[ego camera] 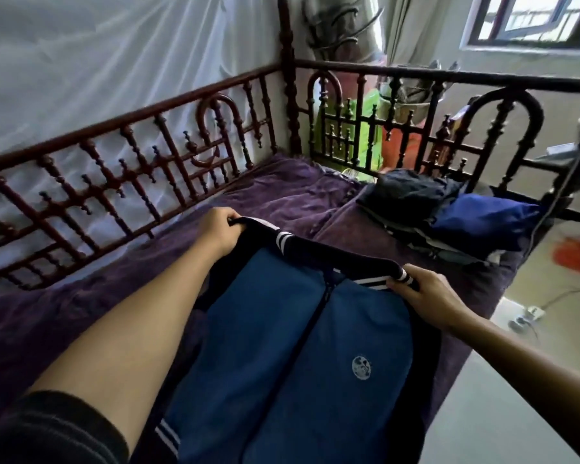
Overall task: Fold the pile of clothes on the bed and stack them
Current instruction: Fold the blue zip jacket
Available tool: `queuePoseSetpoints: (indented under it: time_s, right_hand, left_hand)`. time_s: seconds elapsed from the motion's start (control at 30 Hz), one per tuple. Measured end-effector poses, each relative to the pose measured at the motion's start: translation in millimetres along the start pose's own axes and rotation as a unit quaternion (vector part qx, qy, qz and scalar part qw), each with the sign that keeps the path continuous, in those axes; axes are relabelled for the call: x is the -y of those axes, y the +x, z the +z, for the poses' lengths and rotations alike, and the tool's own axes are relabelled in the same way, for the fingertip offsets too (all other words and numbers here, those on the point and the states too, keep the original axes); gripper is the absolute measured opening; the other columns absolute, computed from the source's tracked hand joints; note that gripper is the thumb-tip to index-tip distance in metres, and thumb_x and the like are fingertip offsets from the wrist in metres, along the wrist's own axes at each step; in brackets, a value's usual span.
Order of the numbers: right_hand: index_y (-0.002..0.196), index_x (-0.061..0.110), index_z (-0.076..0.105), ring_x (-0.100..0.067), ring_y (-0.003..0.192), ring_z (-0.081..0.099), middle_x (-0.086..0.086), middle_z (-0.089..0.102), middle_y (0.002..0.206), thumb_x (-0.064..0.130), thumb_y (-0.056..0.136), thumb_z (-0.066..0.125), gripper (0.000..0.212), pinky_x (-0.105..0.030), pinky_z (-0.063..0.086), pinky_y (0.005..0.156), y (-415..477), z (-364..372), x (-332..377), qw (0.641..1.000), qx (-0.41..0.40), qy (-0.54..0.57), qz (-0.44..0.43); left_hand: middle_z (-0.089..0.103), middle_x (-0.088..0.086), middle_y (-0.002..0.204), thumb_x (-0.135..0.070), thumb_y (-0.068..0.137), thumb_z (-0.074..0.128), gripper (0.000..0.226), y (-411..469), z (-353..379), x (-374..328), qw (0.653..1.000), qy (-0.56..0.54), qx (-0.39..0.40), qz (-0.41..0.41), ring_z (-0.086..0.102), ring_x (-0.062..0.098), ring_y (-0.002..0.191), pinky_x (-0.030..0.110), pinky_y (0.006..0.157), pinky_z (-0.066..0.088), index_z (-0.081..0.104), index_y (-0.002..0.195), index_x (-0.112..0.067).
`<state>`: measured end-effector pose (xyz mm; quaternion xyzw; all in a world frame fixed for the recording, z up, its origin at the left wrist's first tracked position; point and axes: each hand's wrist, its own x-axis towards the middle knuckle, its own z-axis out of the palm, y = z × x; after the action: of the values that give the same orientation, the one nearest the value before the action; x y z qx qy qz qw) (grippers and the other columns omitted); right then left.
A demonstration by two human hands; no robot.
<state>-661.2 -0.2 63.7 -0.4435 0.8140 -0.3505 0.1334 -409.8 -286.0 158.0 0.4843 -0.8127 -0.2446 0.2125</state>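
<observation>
Bed [282, 195], purple cover: blue jacket [282, 346] laid flat, near side; clothes pile [449, 216] far right corner.

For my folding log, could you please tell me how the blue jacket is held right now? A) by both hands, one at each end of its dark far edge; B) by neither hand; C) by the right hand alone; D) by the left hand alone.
A: the left hand and the right hand each grip the dark, stripe-trimmed far edge of the blue jacket, one at each end.

A carved dark rail [114, 123], white netting [98, 45] behind it, a window [533, 21] upper right, pale floor [482, 413].
</observation>
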Motion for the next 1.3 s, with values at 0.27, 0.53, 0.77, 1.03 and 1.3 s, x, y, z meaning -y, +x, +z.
queuePoseSetpoints:
  time_s: [0.27,0.53,0.77,1.03,1.3]
  right_hand:
    - [0.070,0.013,0.052,-0.018,0.066,0.055,-0.002,0.060,0.065,0.040,0.089,0.062,0.034,-0.038,0.043,0.062,130.2,7.5,-188.7,0.979,0.050,0.002,0.196]
    - [0.078,0.017,0.054,-0.032,0.079,0.058,-0.006,0.064,0.079,0.047,0.090,0.055,0.032,-0.038,0.045,0.066,201.5,34.6,-317.5,0.946,0.096,-0.075,0.301]
    - [0.125,0.020,0.050,-0.036,0.112,0.051,-0.015,0.054,0.122,0.026,0.092,0.045,0.034,-0.042,0.043,0.088,227.6,67.6,-325.5,0.882,0.245,-0.271,0.297]
    - [0.127,0.019,0.054,-0.032,0.115,0.053,-0.014,0.058,0.124,0.026,0.089,0.053,0.038,-0.038,0.045,0.088,294.2,200.7,-188.3,0.909,0.342,-0.237,0.030]
    - [0.119,0.007,0.053,-0.039,0.112,0.052,-0.019,0.057,0.122,0.035,0.091,0.053,0.039,-0.044,0.043,0.087,329.9,364.9,-103.0,0.930,0.284,-0.196,-0.126]
  left_hand:
    - [0.069,0.006,0.083,-0.015,0.085,0.063,0.006,109.7,223.6,-68.0,0.996,0.010,0.069,-0.053,0.063,0.027,0.083,0.036,0.074,0.052,0.066,0.079,-0.017]
    - [0.060,0.006,0.107,-0.026,0.090,0.061,0.024,163.7,354.8,-67.4,0.991,0.003,0.091,-0.094,0.056,0.023,0.099,0.032,0.085,0.046,0.064,0.113,-0.017]
    - [0.070,0.017,0.098,-0.012,0.086,0.063,0.018,90.7,314.2,45.6,0.956,0.046,0.088,-0.277,0.064,0.033,0.096,0.038,0.084,0.048,0.069,0.103,-0.008]
    - [0.069,0.015,0.108,-0.016,0.089,0.061,0.021,-29.5,264.0,160.6,0.873,0.062,0.091,-0.476,0.063,0.031,0.103,0.037,0.089,0.048,0.066,0.108,-0.008]
    - [0.053,0.027,0.126,-0.029,0.096,0.052,0.037,-68.4,263.7,285.1,0.816,0.086,-0.052,-0.570,0.050,0.043,0.116,0.043,0.097,0.041,0.056,0.124,-0.006]
